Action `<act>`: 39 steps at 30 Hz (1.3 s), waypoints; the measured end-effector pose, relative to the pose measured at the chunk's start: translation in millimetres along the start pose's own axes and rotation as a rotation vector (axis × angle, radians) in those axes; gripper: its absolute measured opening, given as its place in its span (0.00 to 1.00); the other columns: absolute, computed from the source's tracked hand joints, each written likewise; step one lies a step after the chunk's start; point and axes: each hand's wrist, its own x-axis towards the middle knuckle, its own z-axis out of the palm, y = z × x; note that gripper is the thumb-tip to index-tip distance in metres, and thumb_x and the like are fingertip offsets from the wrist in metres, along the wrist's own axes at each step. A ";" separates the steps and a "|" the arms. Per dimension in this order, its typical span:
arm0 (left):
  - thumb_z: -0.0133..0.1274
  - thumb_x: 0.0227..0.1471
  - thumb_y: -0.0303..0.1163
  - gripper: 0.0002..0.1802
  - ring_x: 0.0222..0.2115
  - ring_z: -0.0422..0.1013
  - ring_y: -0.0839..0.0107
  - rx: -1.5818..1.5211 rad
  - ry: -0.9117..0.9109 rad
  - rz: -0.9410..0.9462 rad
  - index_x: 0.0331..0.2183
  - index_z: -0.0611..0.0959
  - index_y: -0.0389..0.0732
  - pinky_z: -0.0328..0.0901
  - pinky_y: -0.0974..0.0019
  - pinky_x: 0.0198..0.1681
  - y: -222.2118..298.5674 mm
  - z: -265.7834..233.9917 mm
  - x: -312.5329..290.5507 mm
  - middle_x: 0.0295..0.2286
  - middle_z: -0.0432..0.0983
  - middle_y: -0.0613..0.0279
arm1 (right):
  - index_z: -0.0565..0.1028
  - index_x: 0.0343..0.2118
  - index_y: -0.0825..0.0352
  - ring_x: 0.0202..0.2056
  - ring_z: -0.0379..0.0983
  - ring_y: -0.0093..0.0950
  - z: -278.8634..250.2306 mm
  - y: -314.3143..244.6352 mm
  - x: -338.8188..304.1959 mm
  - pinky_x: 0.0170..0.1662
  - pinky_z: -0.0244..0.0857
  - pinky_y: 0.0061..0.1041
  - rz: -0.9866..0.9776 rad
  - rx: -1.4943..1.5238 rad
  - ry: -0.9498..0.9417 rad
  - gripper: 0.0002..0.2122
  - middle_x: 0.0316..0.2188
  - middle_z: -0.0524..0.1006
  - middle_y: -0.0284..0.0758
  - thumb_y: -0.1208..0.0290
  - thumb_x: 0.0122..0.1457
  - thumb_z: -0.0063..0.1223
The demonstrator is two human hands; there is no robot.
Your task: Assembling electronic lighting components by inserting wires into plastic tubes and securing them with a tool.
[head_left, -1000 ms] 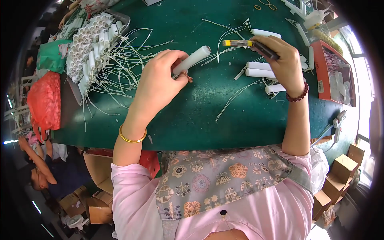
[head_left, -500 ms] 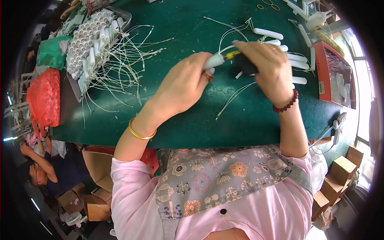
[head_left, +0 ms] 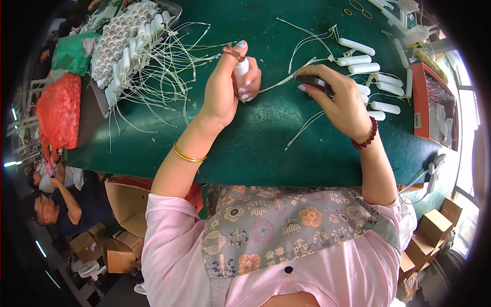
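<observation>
My left hand (head_left: pixel 222 92) is wrapped round a short white cylinder (head_left: pixel 242 69), which stands nearly upright in the fist. Thin pale wires (head_left: pixel 280 83) stretch from its lower end towards my right hand (head_left: pixel 341 96). That hand is closed round a black handheld tool (head_left: pixel 316 81); its working end is hidden, so its kind is unclear. The wires reach the right fingertips, but I cannot tell whether they are gripped. Beyond and to the right of this hand, several white cylinders (head_left: pixel 356 47) with wire leads lie on the green table (head_left: pixel 266 148).
At the left, a metal tray (head_left: pixel 170 8) is packed with white cylinders, their wires spilling onto the table. Red (head_left: pixel 58 110) and green bags (head_left: pixel 76 55) sit beside it. A red box (head_left: pixel 421 102) holding small parts stands at the right edge. Another person (head_left: pixel 59 210) is at lower left.
My left hand has turned upright and moved left with the cylinder, away from the right hand. The tool's yellow tip no longer shows. Wires now span the gap between my hands.
</observation>
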 end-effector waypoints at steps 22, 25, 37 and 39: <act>0.36 0.64 0.48 0.31 0.10 0.44 0.78 -0.095 0.087 0.009 0.11 0.58 0.47 0.43 0.69 0.14 -1.6 -7.2 -1.5 0.08 0.48 0.70 | 0.82 0.39 0.63 0.25 0.79 0.32 35.8 -11.3 -16.8 0.27 0.71 0.27 -0.162 -0.027 -0.106 0.09 0.30 0.82 0.36 0.74 0.55 0.63; 0.37 0.64 0.49 0.32 0.10 0.46 0.78 -0.074 0.069 0.000 0.11 0.60 0.47 0.43 0.69 0.14 -2.0 -8.2 0.2 0.08 0.51 0.70 | 0.82 0.42 0.63 0.27 0.78 0.25 33.9 -8.3 -13.4 0.30 0.71 0.24 -0.034 0.076 -0.080 0.10 0.31 0.83 0.36 0.75 0.56 0.63; 0.55 0.52 0.27 0.07 0.34 0.74 0.52 1.874 -0.307 0.291 0.35 0.81 0.39 0.68 0.54 0.37 68.1 53.6 -31.3 0.28 0.74 0.56 | 0.78 0.51 0.66 0.30 0.63 0.14 16.0 16.8 0.4 0.37 0.61 0.16 0.140 0.691 -0.052 0.19 0.28 0.71 0.24 0.66 0.57 0.67; 0.55 0.53 0.27 0.08 0.33 0.74 0.53 1.871 -0.292 0.360 0.37 0.82 0.40 0.67 0.54 0.35 71.0 47.7 -29.8 0.28 0.74 0.56 | 0.78 0.49 0.67 0.30 0.63 0.17 11.0 8.5 0.6 0.37 0.61 0.17 0.147 0.344 -0.166 0.22 0.30 0.74 0.28 0.65 0.53 0.71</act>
